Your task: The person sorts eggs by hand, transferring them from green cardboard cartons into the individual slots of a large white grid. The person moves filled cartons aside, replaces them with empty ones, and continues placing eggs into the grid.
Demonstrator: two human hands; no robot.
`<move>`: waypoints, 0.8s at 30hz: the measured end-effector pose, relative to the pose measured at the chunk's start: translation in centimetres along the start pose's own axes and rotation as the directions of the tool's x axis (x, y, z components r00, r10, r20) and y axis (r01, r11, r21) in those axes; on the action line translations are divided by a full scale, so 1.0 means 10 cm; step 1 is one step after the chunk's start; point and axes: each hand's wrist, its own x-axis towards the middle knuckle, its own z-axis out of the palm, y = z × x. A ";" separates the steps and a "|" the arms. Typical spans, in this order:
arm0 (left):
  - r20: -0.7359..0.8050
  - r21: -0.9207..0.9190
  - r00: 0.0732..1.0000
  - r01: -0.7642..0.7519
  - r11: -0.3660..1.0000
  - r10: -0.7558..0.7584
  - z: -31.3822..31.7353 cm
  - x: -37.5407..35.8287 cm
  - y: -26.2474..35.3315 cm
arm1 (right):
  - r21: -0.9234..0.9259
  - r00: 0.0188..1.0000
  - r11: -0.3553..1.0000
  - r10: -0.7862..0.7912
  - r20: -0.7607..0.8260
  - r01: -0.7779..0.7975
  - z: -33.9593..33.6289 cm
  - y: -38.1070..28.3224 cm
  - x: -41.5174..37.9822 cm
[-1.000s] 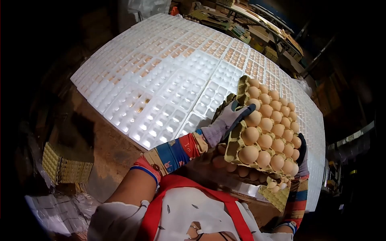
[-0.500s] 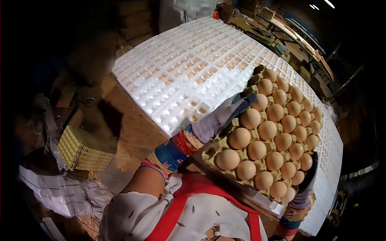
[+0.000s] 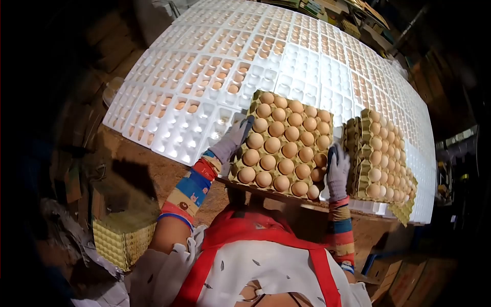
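Observation:
Between my hands, a pulp egg tray [image 3: 237, 168] full of brown eggs [image 3: 289, 149] sits at the near edge of the white-covered table. My left hand [image 3: 236, 135], in a grey glove with dark fingertips, grips its left edge. Against the right edge presses my gloved right hand [image 3: 337, 171], fingers closed on the side; the fingers under the rim are hidden. Close by on the right stands a stack of egg trays [image 3: 362, 171], its top layer loaded with eggs. Beyond lie white molded trays [image 3: 179, 139], some pockets holding eggs and others bare.
A pile of yellowish pulp trays [image 3: 115, 245] is low at the left. The table's brown wooden edge [image 3: 138, 148] runs along the front left. Cardboard boxes [image 3: 404, 281] are at the lower right. Crumpled plastic [image 3: 66, 230] lies at the far left.
The egg tray has moved left and down from a tilted hold at the right and now lies flatter. Both hands moved with it. The stack at the right has come into view.

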 end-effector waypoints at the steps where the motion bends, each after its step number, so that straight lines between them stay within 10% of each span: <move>1: -0.086 0.136 0.996 -0.015 0.991 0.027 -0.04 0.01 -0.04 | -0.046 0.992 0.999 -0.011 -0.124 0.006 -0.34 -0.67 0.13; 3: -0.240 0.338 0.944 -0.137 0.931 0.226 -0.13 -0.48 0.88 | 0.073 0.969 0.973 -0.226 0.101 0.219 -0.58 -1.13 0.08; 5: 0.077 0.340 0.972 -0.236 0.910 0.223 -0.26 -0.93 1.12 | 0.078 0.792 0.892 -0.433 0.430 0.445 -0.54 -1.49 -0.20; 9: 0.434 0.783 0.840 -0.530 0.324 0.326 0.02 -1.56 1.06 | -0.194 0.743 0.792 -0.415 0.524 0.579 -0.06 -1.45 -0.58; 12: 0.315 0.661 0.889 -0.456 0.596 0.332 -0.01 -1.51 0.79 | 0.306 0.806 0.913 -0.387 0.448 0.268 -0.26 -1.27 -0.36; 13: 0.299 0.579 0.899 -0.438 0.688 0.320 -0.05 -1.47 0.70 | 0.547 0.887 0.837 -0.247 0.391 -0.007 -0.30 -1.17 -0.35; 15: 0.093 -0.050 0.994 -0.059 0.997 0.063 -0.08 -1.54 0.76 | 0.807 0.823 0.258 -0.068 0.564 -0.532 -0.45 -0.93 -0.22; 17: -0.022 -0.696 1.000 -0.031 0.717 0.022 -0.16 -1.59 0.87 | 0.810 0.834 0.265 -0.036 0.550 -0.523 -0.33 -0.83 -0.10; 18: -0.029 -0.794 0.999 -0.014 0.608 -0.015 -0.17 -1.58 0.89 | 0.697 0.810 0.564 -0.082 0.580 -0.442 -0.35 -0.92 0.02; 19: -0.034 -0.875 0.998 -0.006 0.485 -0.048 -0.18 -1.57 0.89 | 0.377 0.873 0.920 -0.272 0.404 0.112 -0.24 -1.05 0.03; 22: 0.159 -0.168 0.987 0.030 0.985 -0.003 -0.16 -1.50 0.72 | -0.306 0.690 0.686 -0.392 0.609 0.660 0.08 -1.40 -0.10; 23: 0.078 0.322 0.986 0.114 0.940 -0.146 0.13 -1.63 1.16 | -0.272 0.691 0.710 -0.404 0.600 0.650 0.08 -1.40 -0.08; 24: 0.110 0.636 0.993 -0.108 0.764 0.049 0.32 -1.68 1.24 | -0.242 0.697 0.734 -0.410 0.588 0.635 0.06 -1.38 -0.04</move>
